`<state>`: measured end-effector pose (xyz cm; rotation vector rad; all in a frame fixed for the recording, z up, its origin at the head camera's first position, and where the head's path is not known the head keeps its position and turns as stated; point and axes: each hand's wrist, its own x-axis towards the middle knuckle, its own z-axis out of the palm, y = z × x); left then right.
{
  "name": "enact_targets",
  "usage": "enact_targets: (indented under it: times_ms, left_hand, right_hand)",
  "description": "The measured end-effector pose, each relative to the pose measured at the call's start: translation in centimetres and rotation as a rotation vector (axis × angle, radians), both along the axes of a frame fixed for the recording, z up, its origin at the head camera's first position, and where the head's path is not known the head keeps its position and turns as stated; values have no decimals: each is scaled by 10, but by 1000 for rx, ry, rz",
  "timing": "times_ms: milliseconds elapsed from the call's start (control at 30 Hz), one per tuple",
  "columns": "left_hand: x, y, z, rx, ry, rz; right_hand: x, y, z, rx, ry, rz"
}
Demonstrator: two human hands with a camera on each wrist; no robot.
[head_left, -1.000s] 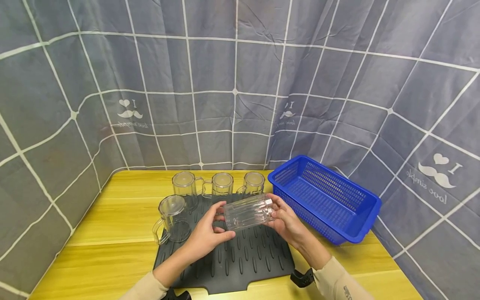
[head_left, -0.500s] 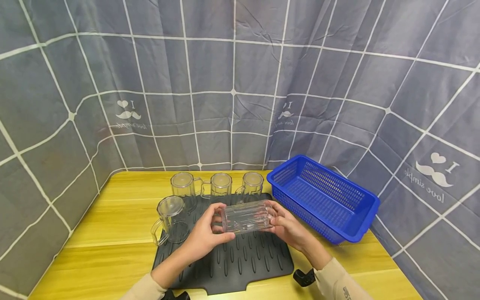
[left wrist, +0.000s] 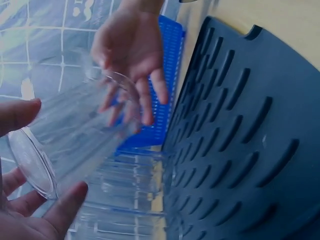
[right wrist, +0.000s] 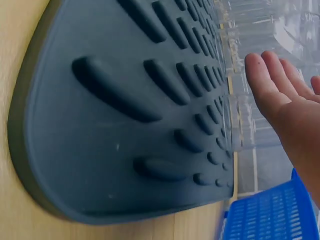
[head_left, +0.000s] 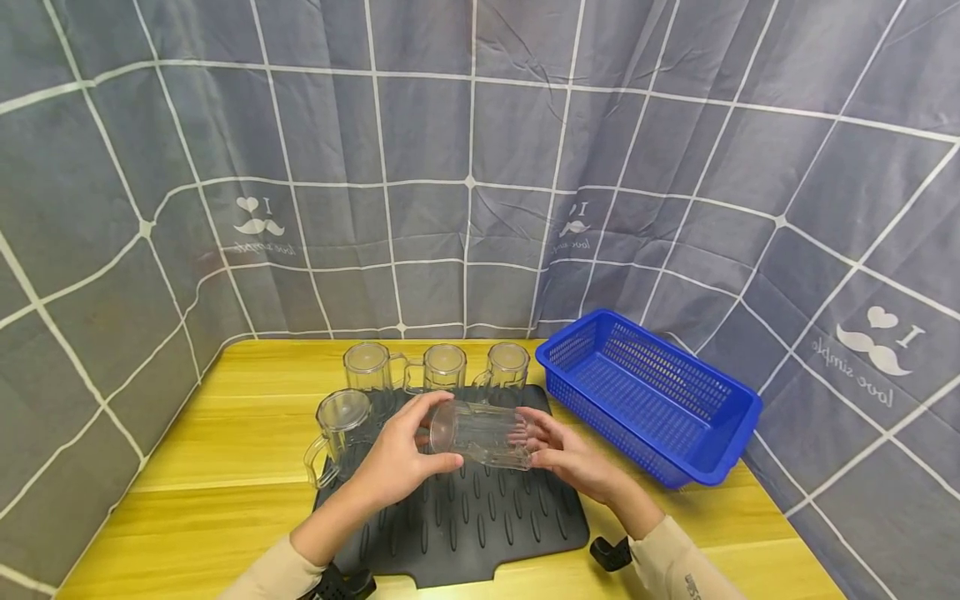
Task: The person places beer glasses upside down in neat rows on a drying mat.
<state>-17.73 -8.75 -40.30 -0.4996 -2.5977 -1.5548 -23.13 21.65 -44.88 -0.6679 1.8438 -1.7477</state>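
Observation:
A clear glass mug point(head_left: 483, 435) lies sideways in the air above the dark drying mat point(head_left: 465, 525). My left hand point(head_left: 397, 458) grips it round the base end, thumb on the near side and fingers behind. At the mouth end is my right hand point(head_left: 573, 462), its fingers extended and overlapping the rim. The left wrist view shows the mug point(left wrist: 82, 132) tilted, with the right palm point(left wrist: 131, 47) facing it and several fingers seen through the glass. In the right wrist view, the right hand's fingers point(right wrist: 275, 80) are nearly straight.
One upside-down glass mug point(head_left: 343, 417) stands at the mat's left. Along its back edge stand three more, a left mug point(head_left: 367, 375), a middle mug point(head_left: 445, 371) and a right mug point(head_left: 507, 371). A blue plastic basket point(head_left: 637, 450) sits at the right on the wooden table point(head_left: 225, 417).
The mug has shifted slightly left and turned, so its base shows more toward the head camera. The right hand's fingers have loosened and straightened at the mouth end.

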Motion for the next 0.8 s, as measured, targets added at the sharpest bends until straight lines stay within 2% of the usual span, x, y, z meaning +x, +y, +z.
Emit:
enact_targets:
  times_ms: [200, 333, 567, 800]
  left_hand:
    - [-4, -1, 17, -203, 54, 59]
    - [-5, -2, 25, -294, 67, 93]
    - [-9, -1, 30, -387, 120, 119]
    - [-15, 0, 28, -446, 198, 148]
  right_hand:
    - [-3, 5, 0, -28, 65, -6]
    - [-3, 8, 1, -35, 69, -20]
    - [-3, 13, 2, -19, 74, -38]
    - [-1, 16, 3, -17, 59, -51]
